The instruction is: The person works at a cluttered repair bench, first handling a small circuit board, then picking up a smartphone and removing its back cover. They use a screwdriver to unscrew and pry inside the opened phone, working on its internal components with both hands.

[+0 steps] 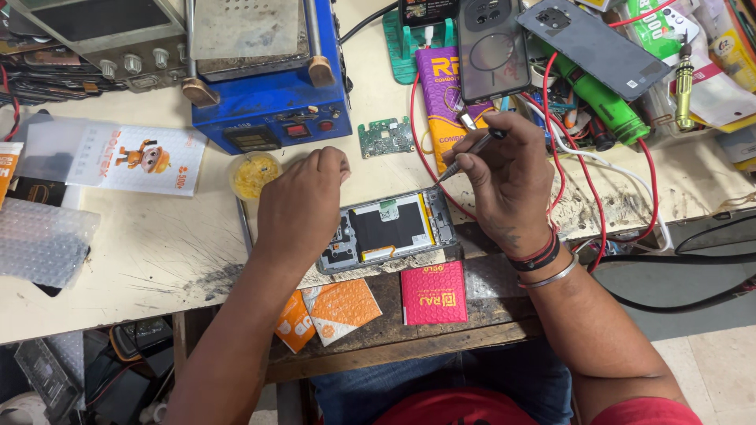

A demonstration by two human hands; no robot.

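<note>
Nearest the person, on the dark wooden front edge of the bench (157,252), lie a magenta packet (433,293) and two orange bubble-wrap pouches (331,311), side by side and just below the work.

Above them sits an opened smartphone (390,230), lying flat with its back cover off, so the black battery and part of the inner frame show. The left hand (303,206) rests on the phone's left end, fingers curled down into a loose fist, pressing the phone to the bench; it grips nothing else that can be seen. The right hand (508,185) hovers just beside the phone's upper right corner, fingers pinched closed around a thin metal tool (471,149), its tip pointing down-left at that corner. Whether the tip touches the phone cannot be told. Red and black bands and a metal bangle circle the right wrist.

Beyond the left hand stands a small round tub of yellow paste (253,175), and between the two hands, a little farther back, lies a green circuit board (386,137). A red wire (421,153) loops around the right hand.

Farther still, a blue heating machine (272,110) stands at the back left, a white printed packet (138,157) to its left. At the back right a purple packet (441,94) lies under a dark phone (492,47), with a grey phone back cover (594,47) and a green cylindrical tool (602,102) beside it.
</note>
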